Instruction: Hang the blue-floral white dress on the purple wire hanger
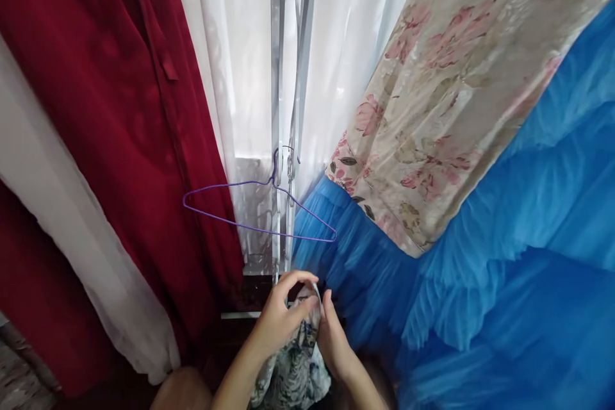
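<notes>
A patterned garment (pixel 298 365) in white, grey and dark tones hangs bunched between my hands at the bottom centre. With thumb and fingers, my left hand (pixel 287 307) pinches its upper edge. My right hand (pixel 332 336) grips the garment's right side, its thumb pointing up and its other fingers partly hidden behind the cloth. Just above both hands, apart from them, a purple wire hanger (pixel 259 229) hangs bare by its hook from a metal rod or frame (pixel 279 77).
Red curtains (pixel 110 109) and white fabric (pixel 96 256) hang on the left. To the right are a beige floral cloth (pixel 432 96) and a ruffled blue tulle garment (pixel 519 282). White curtains (pixel 245 45) hang behind the metal frame. A knee (pixel 181 389) shows at the bottom left.
</notes>
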The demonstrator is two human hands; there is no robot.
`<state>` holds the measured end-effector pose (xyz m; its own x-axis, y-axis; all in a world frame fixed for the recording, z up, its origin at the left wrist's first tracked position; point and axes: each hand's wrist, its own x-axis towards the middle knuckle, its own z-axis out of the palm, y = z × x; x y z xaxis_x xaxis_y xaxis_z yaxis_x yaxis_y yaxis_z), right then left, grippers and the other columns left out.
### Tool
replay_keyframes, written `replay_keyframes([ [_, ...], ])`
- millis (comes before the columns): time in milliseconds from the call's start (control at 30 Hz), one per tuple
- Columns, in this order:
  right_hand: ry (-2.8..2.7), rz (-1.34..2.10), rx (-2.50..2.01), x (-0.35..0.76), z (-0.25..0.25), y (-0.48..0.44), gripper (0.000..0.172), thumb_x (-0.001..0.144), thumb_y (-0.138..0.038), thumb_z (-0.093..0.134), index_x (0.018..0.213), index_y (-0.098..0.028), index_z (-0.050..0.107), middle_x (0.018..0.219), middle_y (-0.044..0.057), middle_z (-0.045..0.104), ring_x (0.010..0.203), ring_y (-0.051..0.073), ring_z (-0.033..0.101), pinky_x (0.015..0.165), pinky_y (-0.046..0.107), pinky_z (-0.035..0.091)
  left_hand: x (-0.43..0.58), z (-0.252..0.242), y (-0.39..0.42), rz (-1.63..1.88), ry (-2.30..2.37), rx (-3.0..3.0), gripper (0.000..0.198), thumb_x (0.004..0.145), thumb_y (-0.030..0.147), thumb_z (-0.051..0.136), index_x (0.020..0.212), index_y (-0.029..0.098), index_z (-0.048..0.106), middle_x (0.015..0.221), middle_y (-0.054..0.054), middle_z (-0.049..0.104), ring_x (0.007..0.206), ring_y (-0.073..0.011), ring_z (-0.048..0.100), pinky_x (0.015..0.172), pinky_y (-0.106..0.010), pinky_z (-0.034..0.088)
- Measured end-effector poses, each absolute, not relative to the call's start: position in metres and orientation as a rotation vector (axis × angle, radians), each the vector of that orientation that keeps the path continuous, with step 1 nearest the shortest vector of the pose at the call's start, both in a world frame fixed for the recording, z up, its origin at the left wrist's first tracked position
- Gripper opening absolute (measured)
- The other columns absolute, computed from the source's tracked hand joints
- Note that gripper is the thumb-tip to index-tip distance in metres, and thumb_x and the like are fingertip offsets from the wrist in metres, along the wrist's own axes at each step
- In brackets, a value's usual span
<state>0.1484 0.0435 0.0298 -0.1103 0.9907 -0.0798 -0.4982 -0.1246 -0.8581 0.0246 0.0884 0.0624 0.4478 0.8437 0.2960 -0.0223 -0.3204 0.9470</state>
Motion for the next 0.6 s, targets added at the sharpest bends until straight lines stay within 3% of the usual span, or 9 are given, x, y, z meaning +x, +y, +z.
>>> replay_keyframes([
  [67,-0.808,1.644,-0.838,0.162,0.036,0.044,0.066,0.079,-0.078,0.059,0.109,-0.021,0.072,0.099,0.009,0.075,0.106,0.03,0.067,0.094,0.043,0.051,0.02,0.048,0.091,0.813,0.661,1.596,0.047,0.094,0.051,0.055,0.134,0.025,0.06,0.131,-0.009,0.062,0.125,-0.0264,0.053,0.112,-0.039,0.035],
  [133,-0.921,1.677,-0.881,0.187,0.05,0.044,0.049,0.075,-0.063,0.076,0.099,-0.02,0.072,0.086,0.005,0.073,0.088,0.025,0.068,0.082,0.035,0.052,0.013,0.031,0.09,0.541,0.621,1.588,0.052,0.099,0.058,0.041,0.129,0.022,0.064,0.126,-0.009,0.066,0.118,-0.0258,0.057,0.108,-0.04,0.04],
  [200,-1.159,1.608,-0.961,0.221,0.072,0.047,0.038,0.07,-0.05,0.085,0.085,-0.018,0.071,0.073,0.001,0.068,0.07,0.018,0.062,0.068,0.027,0.048,0.004,0.017,0.089,0.372,0.641,1.714,0.048,0.095,0.058,0.048,0.113,0.02,0.071,0.113,-0.007,0.071,0.108,-0.0258,0.061,0.101,-0.038,0.045],
  [300,-1.584,1.332,-1.112,0.272,0.108,0.067,0.032,0.071,-0.038,0.085,0.064,-0.014,0.065,0.058,-0.002,0.058,0.053,0.011,0.047,0.052,0.022,0.034,-0.015,0.006,0.095,0.39,0.847,1.958,0.033,0.087,0.05,0.064,0.095,0.019,0.073,0.1,-0.005,0.071,0.1,-0.0262,0.061,0.095,-0.036,0.047],
  [400,-1.59,1.055,-1.169,0.297,0.135,0.11,0.027,0.071,-0.037,0.082,0.065,-0.014,0.068,0.057,-0.002,0.059,0.052,0.011,0.046,0.052,0.023,0.034,-0.035,0.015,0.108,0.572,1.095,2.079,0.032,0.093,0.044,0.056,0.083,0.018,0.071,0.086,-0.005,0.069,0.088,-0.0242,0.061,0.088,-0.034,0.048],
  [467,-1.527,0.988,-1.121,0.291,0.144,0.144,0.024,0.07,-0.036,0.082,0.068,-0.015,0.07,0.061,-0.002,0.063,0.057,0.013,0.052,0.056,0.024,0.039,-0.047,0.03,0.114,0.752,1.075,2.114,0.026,0.094,0.037,0.055,0.089,0.018,0.072,0.09,-0.006,0.071,0.089,-0.0237,0.062,0.087,-0.033,0.048],
  [600,-1.392,1.229,-1.011,0.248,0.149,0.2,0.027,0.07,-0.039,0.083,0.083,-0.018,0.072,0.074,-0.001,0.072,0.064,0.015,0.061,0.063,0.024,0.046,-0.075,0.062,0.118,1.065,1.027,2.033,0.02,0.092,0.028,0.058,0.097,0.017,0.074,0.091,-0.006,0.073,0.089,-0.0231,0.065,0.08,-0.028,0.049],
])
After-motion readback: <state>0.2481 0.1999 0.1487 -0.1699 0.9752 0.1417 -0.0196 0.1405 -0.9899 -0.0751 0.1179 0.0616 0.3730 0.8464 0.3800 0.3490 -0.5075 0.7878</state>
